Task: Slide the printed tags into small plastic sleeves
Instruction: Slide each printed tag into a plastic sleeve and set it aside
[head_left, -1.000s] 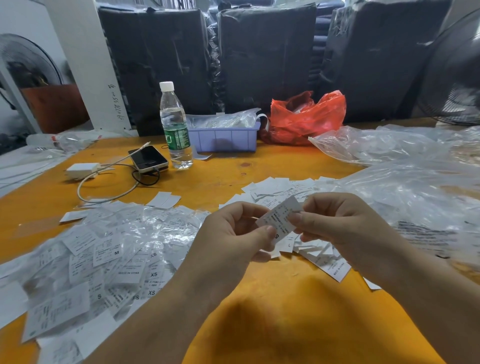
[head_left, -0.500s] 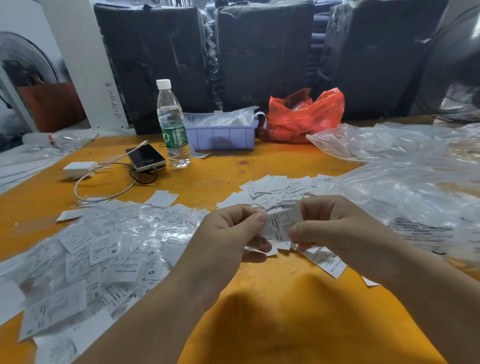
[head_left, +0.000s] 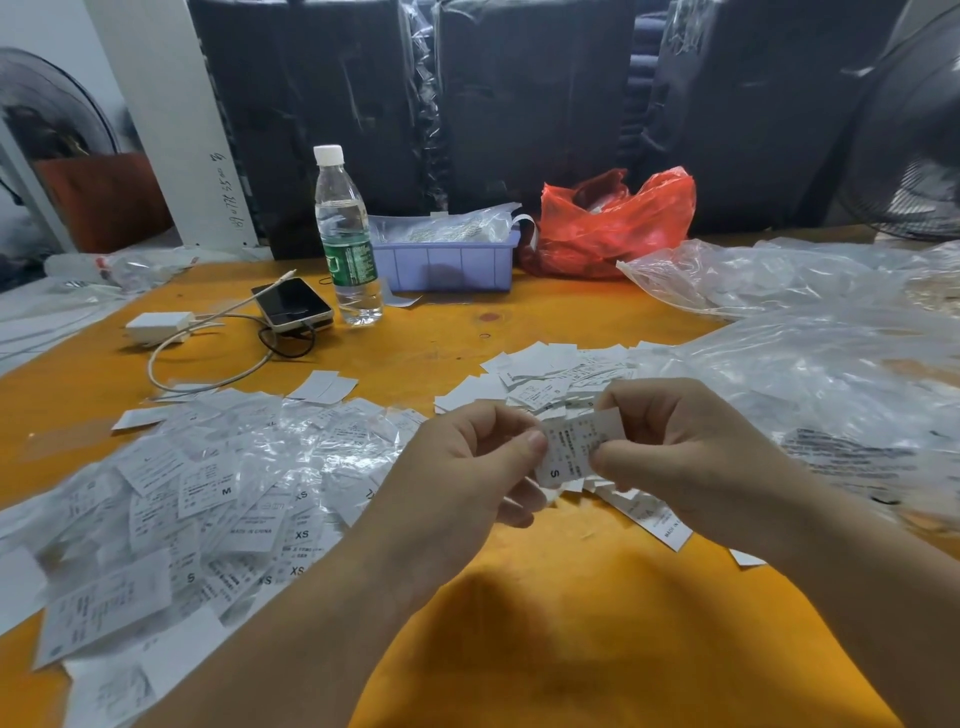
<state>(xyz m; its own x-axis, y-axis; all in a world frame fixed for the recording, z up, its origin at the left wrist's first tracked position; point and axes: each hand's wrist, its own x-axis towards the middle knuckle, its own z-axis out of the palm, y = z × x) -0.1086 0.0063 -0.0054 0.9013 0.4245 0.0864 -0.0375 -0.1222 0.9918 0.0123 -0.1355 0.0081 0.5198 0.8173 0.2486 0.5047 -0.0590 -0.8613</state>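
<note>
A white printed tag (head_left: 571, 449) marked S is held above the orange table between both hands. My left hand (head_left: 467, 478) pinches its left edge with thumb and fingers. My right hand (head_left: 685, 457) pinches its right side. Whether a clear sleeve is around the tag I cannot tell. Behind the hands lies a loose pile of bare tags (head_left: 545, 374). To the left spreads a heap of tags in clear plastic sleeves (head_left: 208, 493).
A water bottle (head_left: 345, 239), a phone (head_left: 293, 304) with charger and cable (head_left: 156, 325), a lilac bin (head_left: 447, 260) and a red bag (head_left: 613, 223) stand at the back. Large clear plastic bags (head_left: 805, 364) cover the right side. The orange table (head_left: 597, 623) shows near me.
The tag has turned from tilted up toward more level and dropped slightly. Both hands have closed in on it, the left thumb moving onto its left edge.
</note>
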